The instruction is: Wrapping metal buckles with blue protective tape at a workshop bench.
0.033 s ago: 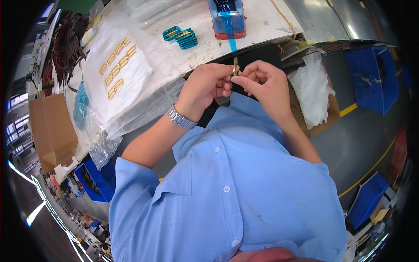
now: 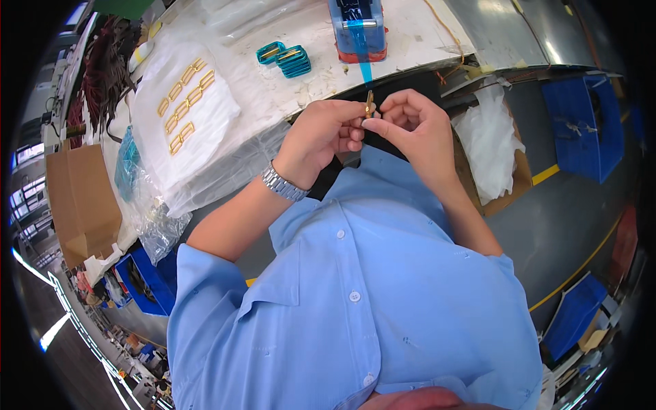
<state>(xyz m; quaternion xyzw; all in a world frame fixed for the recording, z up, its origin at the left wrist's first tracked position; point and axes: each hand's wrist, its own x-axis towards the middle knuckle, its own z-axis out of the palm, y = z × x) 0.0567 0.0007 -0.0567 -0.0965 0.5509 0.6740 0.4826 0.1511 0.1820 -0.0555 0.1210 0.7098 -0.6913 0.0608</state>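
Note:
Edge-on between my hands is a small gold metal buckle (image 2: 370, 104), held just off the table's front edge. My left hand (image 2: 318, 137), with a watch on its wrist, pinches it between thumb and fingers. The thumb of my right hand (image 2: 422, 137) presses at its lower end, and that hand's other fingers are curled. Right above hangs a strip of blue tape (image 2: 365, 71) from a blue tape dispenser (image 2: 361, 42). Left of the dispenser lie teal-wrapped buckles (image 2: 294, 63). Several gold buckles (image 2: 181, 113) sit in rows on a white sheet (image 2: 212, 126).
The white worktable (image 2: 311, 89) spans the top. Clear plastic bags (image 2: 154, 222) hang at its left end, near a brown cardboard box (image 2: 82, 201). On the right stands an open carton with white plastic film (image 2: 488, 140). Blue bins (image 2: 581, 126) are on the floor beyond.
My right hand's fingers have lifted slightly, while its thumb stays at the gold buckle. The view has shifted a little; the rest looks the same.

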